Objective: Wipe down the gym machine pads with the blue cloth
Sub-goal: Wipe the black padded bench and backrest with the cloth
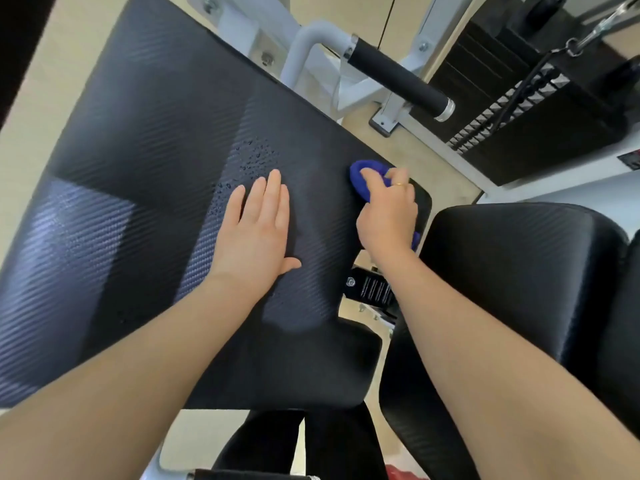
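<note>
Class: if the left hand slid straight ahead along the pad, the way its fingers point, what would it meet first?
Probably the water droplets just beyond the left hand fingertips, on the large black pad.

Black pad [145, 161] bears droplets [254, 155], blue cloth [367, 178], flat left hand [258, 233].

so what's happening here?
A person is wiping a gym machine. The right hand grips a bunched blue cloth near the right edge of the large black pad. The left hand lies flat on the pad, fingers straight. Droplets sit just beyond its fingertips, not yet wiped. A second pad is on the right.
</note>
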`<state>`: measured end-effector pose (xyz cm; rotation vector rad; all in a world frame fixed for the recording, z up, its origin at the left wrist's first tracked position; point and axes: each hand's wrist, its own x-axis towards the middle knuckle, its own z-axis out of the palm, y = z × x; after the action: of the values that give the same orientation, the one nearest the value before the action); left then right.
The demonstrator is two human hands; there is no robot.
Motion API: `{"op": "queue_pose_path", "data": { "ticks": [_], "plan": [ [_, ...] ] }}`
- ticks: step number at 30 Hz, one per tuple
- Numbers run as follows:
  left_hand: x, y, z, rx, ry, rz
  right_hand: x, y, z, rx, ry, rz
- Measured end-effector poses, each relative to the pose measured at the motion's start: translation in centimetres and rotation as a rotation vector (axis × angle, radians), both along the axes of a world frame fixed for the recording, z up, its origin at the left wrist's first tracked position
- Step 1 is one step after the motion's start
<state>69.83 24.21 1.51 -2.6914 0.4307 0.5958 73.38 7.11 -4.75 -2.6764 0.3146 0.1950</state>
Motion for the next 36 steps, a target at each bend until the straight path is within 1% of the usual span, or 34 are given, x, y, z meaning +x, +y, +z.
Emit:
{"op": "queue_pose_path", "data": {
  "ticks": [2,4,6,7,8,11,12,13,14,16,18,20,21,22,23,24,26,27,28,30,34,36],
  "plan": [
    [0.1,-0.1,0.0,0.051,-0.017,-0.002,-2.6,2.0,0.3,0.025,-0.036,0.202],
    [0.2,-0.4,-0.3,0.083,-0.027,-0.014,-4.8,2.9,0.3,0.005,-0.097,0.405],
    [0.3,-0.4,-0.6,0.080,0.001,-0.013,-4.1,1.8,-0.3,-0.018,-0.196,0.505],
    [0.3,-0.3,-0.8,0.074,0.013,-0.020,-3.1,1.1,-0.4,-0.025,-0.214,0.494],
    [0.4,-0.1,-0.9,0.070,0.014,-0.035,-1.8,0.5,-0.4,-0.032,-0.199,0.418],
    [0.4,0.3,-1.5,0.047,0.010,-0.041,2.1,-0.9,-0.6,-0.038,-0.063,-0.040],
    [0.3,0.3,-1.7,0.041,0.005,-0.035,2.9,-1.0,-0.4,-0.010,-0.012,-0.146],
    [0.3,0.3,-1.8,0.038,0.003,-0.036,3.2,-0.8,0.0,-0.006,0.017,-0.179],
    [0.4,0.2,-1.8,0.039,0.010,-0.041,2.9,-0.4,0.4,-0.021,0.016,-0.144],
    [0.4,0.2,-1.7,0.032,0.029,-0.037,1.1,0.7,0.8,-0.003,-0.014,0.034],
    [0.4,0.2,-1.4,0.020,0.035,-0.017,-2.0,2.4,0.9,0.010,-0.070,0.312],
    [0.5,0.1,-1.2,0.004,0.034,-0.008,-3.9,2.8,0.6,-0.004,-0.130,0.544],
    [0.5,0.1,-1.2,-0.001,0.033,-0.006,-3.5,2.1,0.4,0.002,-0.176,0.620],
    [0.5,0.1,-1.2,-0.005,0.032,-0.005,-2.5,1.4,0.2,0.025,-0.181,0.620],
    [0.5,0.1,-1.3,-0.010,0.032,-0.006,-1.3,1.0,0.1,0.072,-0.145,0.533],
    [0.5,0.1,-1.4,-0.016,0.029,-0.006,0.0,0.6,-0.1,0.131,-0.105,0.361],
    [0.4,0.2,-1.7,-0.025,0.018,0.003,2.5,0.0,-0.9,0.219,-0.057,-0.056],
    [0.3,0.2,-1.9,-0.029,0.014,0.010,3.2,0.0,-0.9,0.204,-0.048,-0.192],
    [0.3,0.2,-2.0,-0.035,0.010,0.021,3.5,0.4,-0.8,0.156,-0.052,-0.232],
    [0.4,0.2,-2.2,-0.051,0.009,0.037,2.6,1.5,-0.3,0.100,-0.062,-0.134],
    [0.4,-0.2,-1.9,-0.048,0.025,0.051,-2.5,4.3,0.8,0.083,-0.147,0.299],
    [0.4,-0.4,-1.5,-0.054,0.035,0.072,-3.0,3.9,1.4,0.015,-0.124,0.488]
  ]
}}
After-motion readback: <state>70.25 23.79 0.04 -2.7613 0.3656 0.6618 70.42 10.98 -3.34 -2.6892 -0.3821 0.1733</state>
